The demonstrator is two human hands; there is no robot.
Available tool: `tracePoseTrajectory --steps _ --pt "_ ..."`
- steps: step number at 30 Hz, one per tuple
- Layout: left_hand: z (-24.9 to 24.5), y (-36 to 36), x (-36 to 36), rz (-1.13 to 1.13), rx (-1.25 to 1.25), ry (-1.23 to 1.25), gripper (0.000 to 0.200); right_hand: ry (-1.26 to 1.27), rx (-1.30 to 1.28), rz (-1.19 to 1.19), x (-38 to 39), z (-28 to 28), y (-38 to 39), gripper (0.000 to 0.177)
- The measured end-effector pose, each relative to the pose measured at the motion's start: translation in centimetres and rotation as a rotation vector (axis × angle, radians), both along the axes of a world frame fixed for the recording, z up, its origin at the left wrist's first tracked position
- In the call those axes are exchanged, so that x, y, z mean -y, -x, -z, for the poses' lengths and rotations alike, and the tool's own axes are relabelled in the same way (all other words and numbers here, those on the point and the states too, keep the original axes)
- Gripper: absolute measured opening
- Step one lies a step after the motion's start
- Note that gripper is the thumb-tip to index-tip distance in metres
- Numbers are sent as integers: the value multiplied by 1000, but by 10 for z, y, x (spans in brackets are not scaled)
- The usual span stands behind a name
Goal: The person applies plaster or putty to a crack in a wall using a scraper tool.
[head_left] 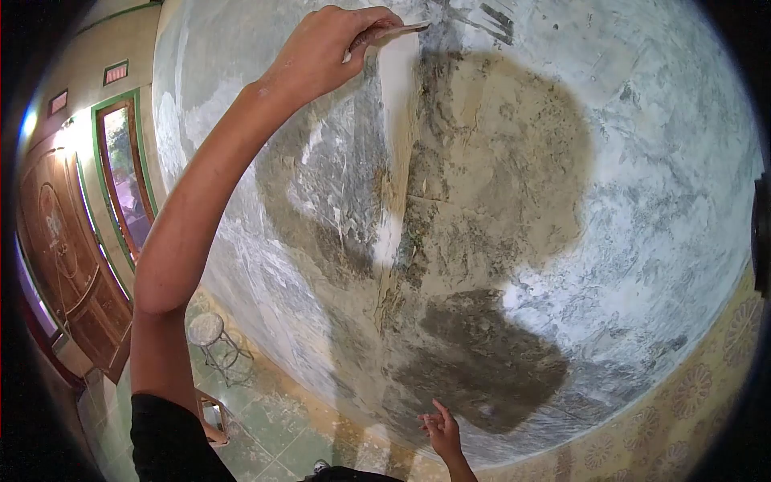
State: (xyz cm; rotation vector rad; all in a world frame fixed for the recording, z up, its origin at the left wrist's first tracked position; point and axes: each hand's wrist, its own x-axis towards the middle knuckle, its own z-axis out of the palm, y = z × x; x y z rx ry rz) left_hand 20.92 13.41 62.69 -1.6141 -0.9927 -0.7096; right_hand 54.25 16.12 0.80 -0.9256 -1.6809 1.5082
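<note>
My left hand (333,48) is raised high to the wall, fingers closed round a putty knife (405,30) seen nearly edge-on. Its blade lies at the top of a white putty strip (395,88) running down the wall's corner line. Lower down, a second white patch (388,241) sits on that same line, with rough tan filler between the two. My right hand (443,434) hangs low in front of the wall, fingers apart and holding nothing. Near it spreads a dark damp patch (490,369) on the wall.
The grey-white plastered wall (642,209) fills most of the view, with a large brownish patch (506,153). At left are a carved wooden door (68,249) and a green-framed window (127,161). A round stool (206,329) stands on the green tiled floor (277,426), which has pale debris.
</note>
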Motion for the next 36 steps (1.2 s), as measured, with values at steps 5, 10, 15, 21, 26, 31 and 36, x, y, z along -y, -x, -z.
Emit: tracePoseTrajectory --steps 5,10,15,21,26,31,36 --pt "14 3 -5 4 -28 9 45 17 89 12 6 0 -2 58" --pt "32 -3 -2 -5 4 51 47 25 99 7 6 3 0 57" --pt "54 -9 -1 -18 11 64 51 37 104 1 7 -6 6 62" --pt "97 -21 5 91 73 150 55 6 110 -21 8 -4 6 58" --pt "119 -20 7 36 112 210 54 -28 158 -32 7 2 5 57" --pt "142 -23 4 99 98 206 56 12 156 -47 8 -3 8 61" --pt "171 -27 2 83 104 238 57 -27 205 -54 9 -5 10 61"
